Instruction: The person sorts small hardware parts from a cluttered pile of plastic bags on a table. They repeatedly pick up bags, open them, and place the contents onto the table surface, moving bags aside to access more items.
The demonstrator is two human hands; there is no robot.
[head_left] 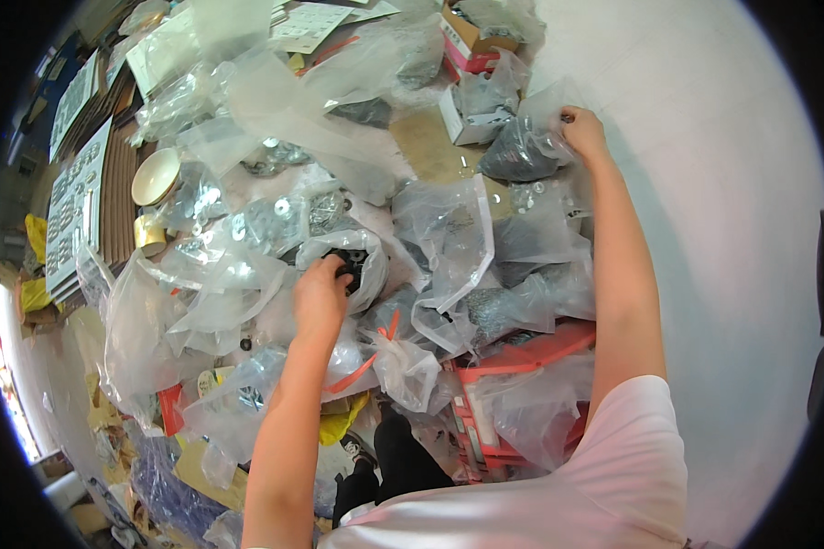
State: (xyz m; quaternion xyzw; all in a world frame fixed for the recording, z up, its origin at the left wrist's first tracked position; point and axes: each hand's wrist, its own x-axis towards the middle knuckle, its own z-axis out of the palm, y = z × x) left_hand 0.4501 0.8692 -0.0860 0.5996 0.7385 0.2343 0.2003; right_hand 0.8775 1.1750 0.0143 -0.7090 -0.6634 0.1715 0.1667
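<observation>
My left hand [320, 295] reaches into the mouth of an open clear plastic bag [375, 274], its fingers curled onto black parts [350, 260] that look round and holed. At the far right my right hand [584, 134] is closed beside the upper edge of another clear bag [525, 151], which is filled with small dark pieces. Something dark shows at its fingertips, too small to name. Below that bag lie silvery washers [533, 190] in plastic.
Bags of metal hardware cover the bench. A red plastic crate [522, 352] stands in front, next to a tied bag [406, 366]. On the left are a cream bowl [156, 177], a yellow roll [149, 235] and stacked cards [78, 210]. Small boxes [467, 119] sit at the back.
</observation>
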